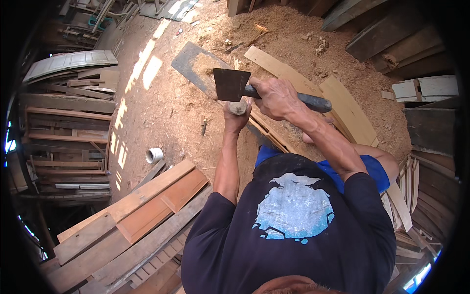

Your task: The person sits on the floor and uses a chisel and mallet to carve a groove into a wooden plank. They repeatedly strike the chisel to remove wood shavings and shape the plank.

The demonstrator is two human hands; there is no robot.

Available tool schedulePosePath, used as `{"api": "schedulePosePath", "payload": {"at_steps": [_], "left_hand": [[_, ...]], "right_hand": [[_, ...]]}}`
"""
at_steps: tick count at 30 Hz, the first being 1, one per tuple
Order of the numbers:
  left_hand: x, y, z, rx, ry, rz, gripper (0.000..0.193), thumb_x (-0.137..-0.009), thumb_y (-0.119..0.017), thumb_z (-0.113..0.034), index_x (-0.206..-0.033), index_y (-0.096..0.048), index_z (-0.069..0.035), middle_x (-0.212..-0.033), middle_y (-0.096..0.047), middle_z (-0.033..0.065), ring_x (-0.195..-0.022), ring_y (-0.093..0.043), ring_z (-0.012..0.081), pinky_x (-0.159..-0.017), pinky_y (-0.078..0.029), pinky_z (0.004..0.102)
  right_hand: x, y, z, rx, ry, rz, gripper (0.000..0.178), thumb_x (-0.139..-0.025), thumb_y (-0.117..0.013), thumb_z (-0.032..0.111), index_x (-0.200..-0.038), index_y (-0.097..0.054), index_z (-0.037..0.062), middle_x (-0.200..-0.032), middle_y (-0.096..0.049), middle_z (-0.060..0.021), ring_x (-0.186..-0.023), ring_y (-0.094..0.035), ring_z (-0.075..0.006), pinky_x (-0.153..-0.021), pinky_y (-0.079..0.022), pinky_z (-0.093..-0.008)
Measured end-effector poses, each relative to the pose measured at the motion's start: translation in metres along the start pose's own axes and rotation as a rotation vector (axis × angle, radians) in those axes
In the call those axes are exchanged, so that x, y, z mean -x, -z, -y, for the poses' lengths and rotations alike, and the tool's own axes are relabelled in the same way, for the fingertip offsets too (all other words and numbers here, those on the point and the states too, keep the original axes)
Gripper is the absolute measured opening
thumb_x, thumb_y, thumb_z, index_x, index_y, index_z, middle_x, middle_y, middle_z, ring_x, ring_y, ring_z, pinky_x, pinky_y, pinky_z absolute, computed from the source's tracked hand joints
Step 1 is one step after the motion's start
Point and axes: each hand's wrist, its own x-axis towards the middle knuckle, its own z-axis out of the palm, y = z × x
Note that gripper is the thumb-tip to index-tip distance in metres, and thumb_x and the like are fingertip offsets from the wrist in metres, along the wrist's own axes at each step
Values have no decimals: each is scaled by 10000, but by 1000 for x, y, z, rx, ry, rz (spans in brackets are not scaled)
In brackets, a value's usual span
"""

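My right hand (278, 98) is wrapped round the dark handle of a hatchet, close behind its head. The hatchet (230, 84) has a broad, dark, flared blade pointing left, and its handle end sticks out to the right past my wrist. Just below the blade, my left hand (237, 120) is closed round a round-ended wooden piece (238, 107), seen nearly end-on. The blade hides the far part of that piece, so I cannot tell whether they touch. Under both hands lies a grey board (188, 59), partly covered with sawdust.
Pale planks (347, 108) lie on the sawdust-covered floor (289, 36) to the right. Stacked boards (147, 208) fill the lower left, near a white pipe piece (154, 155). Timber racks (68, 142) stand at left, and large boards (382, 34) lean at upper right.
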Motion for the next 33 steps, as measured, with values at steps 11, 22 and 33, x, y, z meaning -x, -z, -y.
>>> {"api": "schedulePosePath", "payload": {"at_steps": [11,22,33], "left_hand": [[17,-7,53,-121,49,85,551,-778,-829,-137,-1248,-571,-12,-1142,-650,126,-994,-657,237,-823,-553,357],[2,-5,22,83,134,49,304,-802,-781,-71,-1059,-632,-8,-980,-699,91,-917,-675,171,-804,-546,321],[-34,-83,-61,-176,-303,600,245,-743,-744,-30,-934,-600,-82,-877,-714,129,-849,-707,350,-703,-553,442]], "right_hand": [[-15,-30,-10,96,-48,190,211,-794,-690,146,-971,-652,37,-835,-691,-185,-800,-696,-398,-678,-531,-501],[1,-18,-25,-23,-150,232,300,-772,-688,159,-1031,-670,9,-846,-709,-215,-847,-712,-378,-751,-554,-472],[130,15,-126,-1026,-741,-137,198,-843,-727,136,-913,-592,9,-702,-584,-30,-549,-566,-96,-480,-446,-255]]}}
